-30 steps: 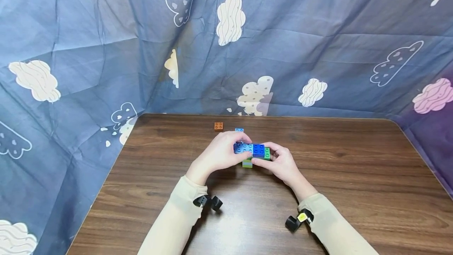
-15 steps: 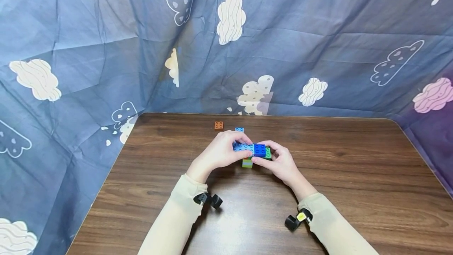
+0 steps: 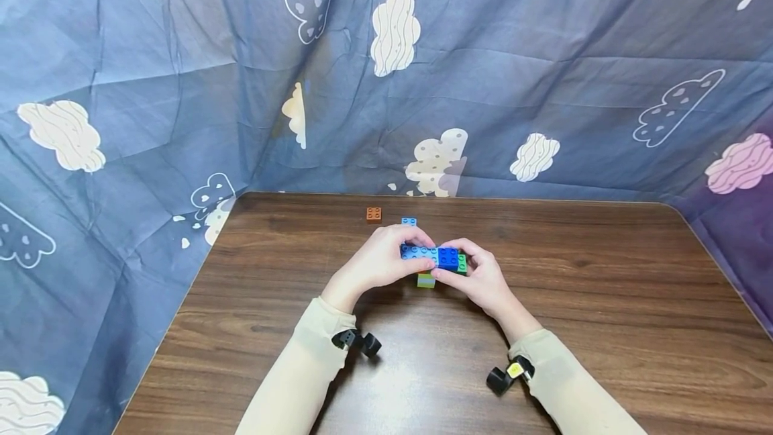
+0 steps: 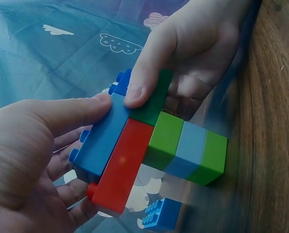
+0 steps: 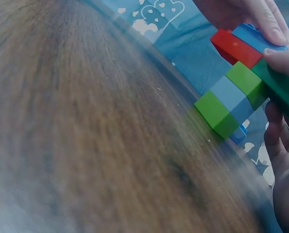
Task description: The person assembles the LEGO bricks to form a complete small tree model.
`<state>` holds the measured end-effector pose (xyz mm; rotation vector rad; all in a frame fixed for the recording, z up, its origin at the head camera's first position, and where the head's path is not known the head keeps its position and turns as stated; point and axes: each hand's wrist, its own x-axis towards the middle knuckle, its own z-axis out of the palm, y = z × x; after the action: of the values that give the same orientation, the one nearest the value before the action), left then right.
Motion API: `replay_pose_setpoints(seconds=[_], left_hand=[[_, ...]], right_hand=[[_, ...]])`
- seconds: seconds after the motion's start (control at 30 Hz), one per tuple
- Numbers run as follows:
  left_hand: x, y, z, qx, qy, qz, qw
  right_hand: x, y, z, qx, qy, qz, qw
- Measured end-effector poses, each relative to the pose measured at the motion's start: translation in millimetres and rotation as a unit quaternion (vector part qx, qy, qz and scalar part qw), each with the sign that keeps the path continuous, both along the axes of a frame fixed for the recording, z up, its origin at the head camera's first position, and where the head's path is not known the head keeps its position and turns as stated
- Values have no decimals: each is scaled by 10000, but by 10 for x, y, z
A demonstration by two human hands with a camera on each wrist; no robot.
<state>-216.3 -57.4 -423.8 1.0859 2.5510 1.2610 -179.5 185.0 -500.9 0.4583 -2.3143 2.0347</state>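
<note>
Both hands hold one structure of toy building bricks. At its bottom is a column (image 4: 190,148) of light green, pale blue and light green bricks. A red brick (image 4: 122,167) and a dark green brick (image 4: 150,109) lie end to end above the column. On top sit a long light blue brick (image 4: 103,138) and a dark blue brick (image 3: 447,258). My left hand (image 3: 377,257) pinches the light blue brick between thumb and fingers. My right hand (image 3: 483,280) grips the end with the green and dark blue bricks, its thumb pressing near the joint.
An orange-brown brick (image 3: 374,214) lies near the back of the wooden table (image 3: 580,314). Just behind the structure is a separate small blue brick (image 3: 408,221). A blue cloth (image 3: 501,72) with cloud prints hangs along the table's back edge and left side.
The hands and the brick structure have shifted slightly to the right. Both hands keep their hold, and the loose bricks stay where they were.
</note>
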Motion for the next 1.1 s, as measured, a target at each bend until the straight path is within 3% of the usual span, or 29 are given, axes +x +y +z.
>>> replay_pose_setpoints(seconds=[0.23,0.5,0.67,0.77,0.97,1.1], left_hand=[[-32,-77,-11,133,0,-93,9999],[-160,-307,-40,745,31,732,9945],[-254,-347,-170,760,27,1283,9888],[-295,-329,-295,605,0,1421,9880],[-341,-267,-529,-112,192,1020,9945],[-350,-263,-609,-640,247,921,9934]], right_hand=[[-2,4,-6,171,337,-11,9993],[-17,20,-13,432,457,-59,9980],[-6,36,-4,564,487,-65,9972],[4,31,8,521,484,-36,9975],[4,33,9,473,472,3,9978],[-5,33,7,479,466,25,9978]])
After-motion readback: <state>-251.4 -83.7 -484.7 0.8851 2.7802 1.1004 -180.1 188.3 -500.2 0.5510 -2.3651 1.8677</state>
